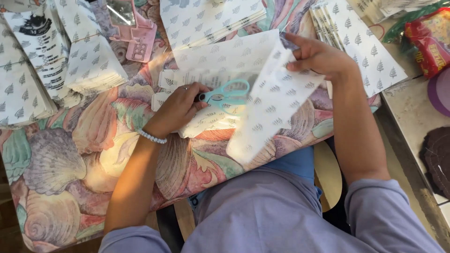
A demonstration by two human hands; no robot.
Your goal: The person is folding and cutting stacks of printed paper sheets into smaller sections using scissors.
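My right hand (318,57) pinches the upper edge of a thin white paper sheet (269,107) printed with small grey trees and holds it lifted above the table. My left hand (176,110) rests on a small pile of folded paper (206,125) and touches the dark end of teal-handled scissors (225,95), which lie partly under the translucent sheet. A white bead bracelet (151,136) circles my left wrist. The table carries a shell-patterned cloth (65,159).
Stacks of the same tree-printed paper lie at the left (89,65), at the top middle (211,21) and at the right (365,51). A pink plastic tool (136,33) lies at the top. A red snack packet (429,40) sits on a counter at the far right.
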